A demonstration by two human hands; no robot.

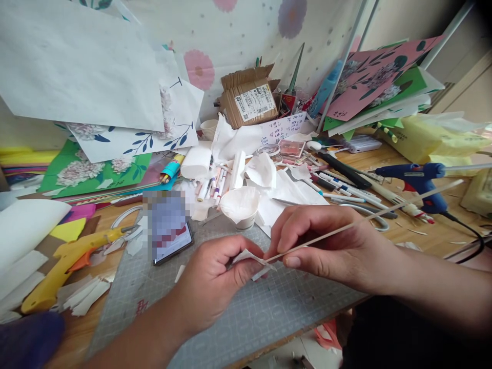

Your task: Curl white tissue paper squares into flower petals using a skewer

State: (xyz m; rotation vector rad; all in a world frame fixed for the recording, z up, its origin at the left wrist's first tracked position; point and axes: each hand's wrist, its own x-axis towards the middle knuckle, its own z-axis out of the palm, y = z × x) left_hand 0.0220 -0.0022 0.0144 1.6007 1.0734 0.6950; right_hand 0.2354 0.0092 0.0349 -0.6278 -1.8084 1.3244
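Observation:
Over the grey cutting mat (126,302), my left hand (219,282) pinches a small piece of white paper (248,255) between thumb and fingers. My right hand (330,246) is closed on a thin wooden stick (369,218). One end of the stick touches the paper at my left fingertips, and the rest slants up to the right past my wrist. Just behind the hands stands a paper cup (241,205) with white paper in or over its mouth. My fingers hide part of the paper piece.
A phone (171,230) leans on the mat's left side. A yellow glue gun (73,261) lies at left, a blue glue gun (423,179) at right. Markers (213,184), paper scraps and a cardboard box (249,97) crowd the back. Paper flower pictures (100,171) stand behind.

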